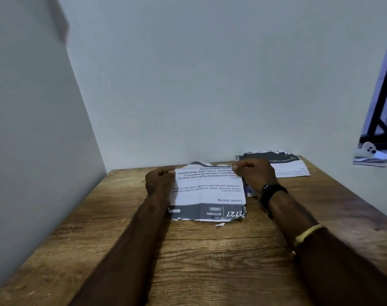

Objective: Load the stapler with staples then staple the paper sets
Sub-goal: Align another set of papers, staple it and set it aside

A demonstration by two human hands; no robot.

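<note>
Two hands, one paper set between them, one further pile; stapler not in view.

- Left hand [160, 181]: fingers curled and pressed together, pinching the left far corner of the set; judged to steady the sheets so their edges line up.
- White printed paper set with a grey torn-edged header band [207, 196]: lies flat on the brown wood-grain table [188, 261], print upside down to the wearer, squared between both hands, probably for stapling.
- Small white paper scrap [220, 224]: just beside the set's near edge.
- Right hand [253, 173]: fingers closed, thumb and forefinger nipping the right far corner; black wristband [273, 193] on the wrist.
- Second pile of white and dark-printed sheets [285, 165]: far right, by the wall, apart from the working set.
</note>
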